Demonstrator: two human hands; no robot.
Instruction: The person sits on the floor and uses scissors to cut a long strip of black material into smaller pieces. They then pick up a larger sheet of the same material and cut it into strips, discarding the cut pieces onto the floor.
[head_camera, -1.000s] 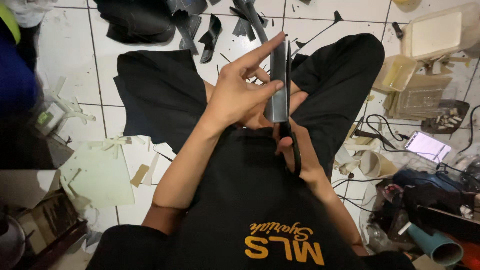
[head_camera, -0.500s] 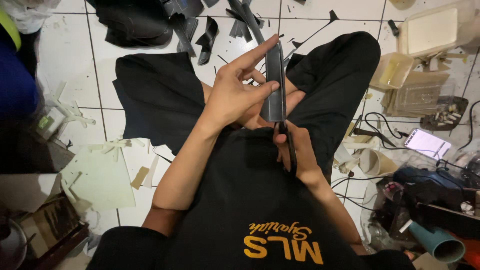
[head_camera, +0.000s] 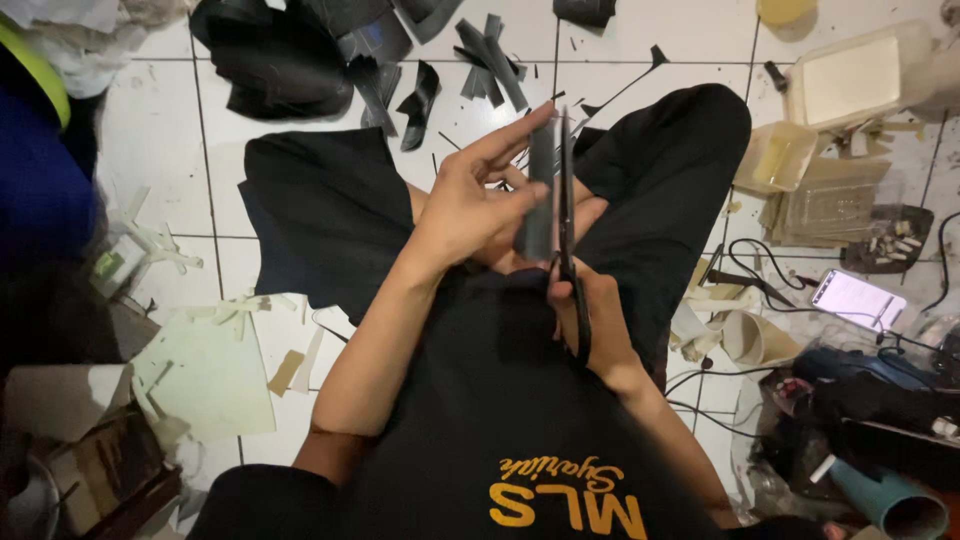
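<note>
Compared with the earlier frames, little has shifted: the dark strip stands slightly more upright and the scissors lie closer against its right edge, while both hands keep their grip.

Seated person in black clothing, legs folded on a white tiled floor (head_camera: 150, 150). Heap of black offcuts (head_camera: 300, 60) beyond the knees; pale green sheet (head_camera: 210, 375) with paper scraps to the person's left; clear plastic containers (head_camera: 850, 85), a lit phone (head_camera: 858, 298) and cables to the right.

Left hand (head_camera: 470, 205): thumb and curled fingers closed on the lower part of a narrow dark grey strip (head_camera: 540, 185), index finger extended along its upper edge. The strip is held upright above the lap, between the knees.

Right hand (head_camera: 590, 315): fingers closed through the handles of black scissors (head_camera: 568, 215), blades pointing away from the body, nearly together, touching the strip's right edge. Whether the blades have entered the material cannot be told.
</note>
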